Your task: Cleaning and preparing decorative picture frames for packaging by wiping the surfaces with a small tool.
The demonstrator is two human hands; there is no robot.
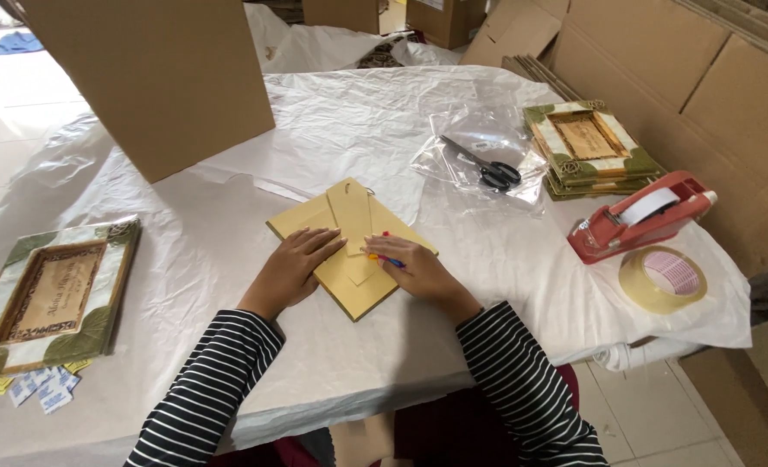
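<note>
Left hand (pixel 290 270): fingers extended and lying flat, palm down, pressing on the left half of a yellow-tan frame back (pixel 349 246); nothing gripped. Right hand (pixel 420 275): fingers curled loosely around a small pen-like tool (pixel 385 258) with red and blue on its shaft, tip resting on the frame back's right half; how tightly it is pinched cannot be told. The frame back lies face down, turned at an angle, near the front edge of the table at its middle; a narrow stand flap (pixel 351 216) of the same colour runs along it from the far corner toward the hands. Both forearms wear black-and-white striped sleeves (pixel 211 389). The table is draped in white plastic sheeting (pixel 228 225). Toward the front left corner: a decorated frame (pixel 51 298), green-and-cream border, face up, with small blue-and-white packets (pixel 42 389) just beside its near edge. Toward the far right edge: a stack of similar frames (pixel 587 147); black-handled scissors (pixel 483 164) lie on a clear plastic bag (pixel 479 143) just left of it. Along the right edge: a red tape dispenser (pixel 643 216), and a loose tape roll (pixel 662 278) near it. A large cardboard box (pixel 155 73) stands at the far left.
</note>
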